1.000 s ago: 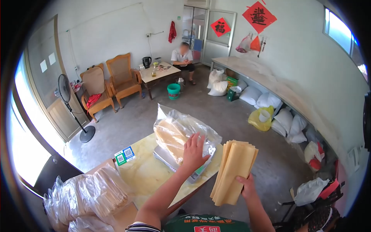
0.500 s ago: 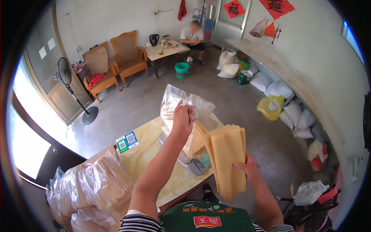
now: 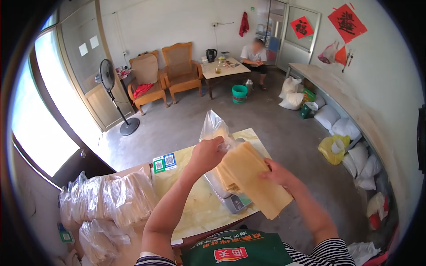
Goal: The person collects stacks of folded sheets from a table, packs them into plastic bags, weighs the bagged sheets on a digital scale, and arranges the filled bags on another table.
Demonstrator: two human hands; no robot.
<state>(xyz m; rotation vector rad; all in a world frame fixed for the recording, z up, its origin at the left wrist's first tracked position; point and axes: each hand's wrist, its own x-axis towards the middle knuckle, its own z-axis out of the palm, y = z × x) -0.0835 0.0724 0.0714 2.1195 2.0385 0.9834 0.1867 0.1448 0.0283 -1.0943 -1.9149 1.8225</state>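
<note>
My left hand (image 3: 207,155) is closed on the edge of a clear plastic bag (image 3: 214,125) above the table. In my right hand (image 3: 278,174) is a stack of thin, yellow-tan folded sheets (image 3: 262,181), gripped at its right edge with the thumb on top. The stack slants, its upper end beside my left hand and the bag. More tan sheets (image 3: 226,179) show beneath it, over a weighing scale (image 3: 236,204); how far they lie inside the bag is hard to tell. My hands hide part of the bag's mouth.
Bagged tan sheets (image 3: 111,199) fill the table's left side, near two QR code cards (image 3: 164,163) on the yellow tabletop (image 3: 191,208). Beyond stand a fan (image 3: 129,127), wooden chairs (image 3: 182,73) and a seated person (image 3: 254,55). Sacks (image 3: 341,126) line the right wall.
The sheet stack has gone from nearly upright to slanted, its upper end closer to the bag. My left hand is lower against the bag. The room has shifted right in view.
</note>
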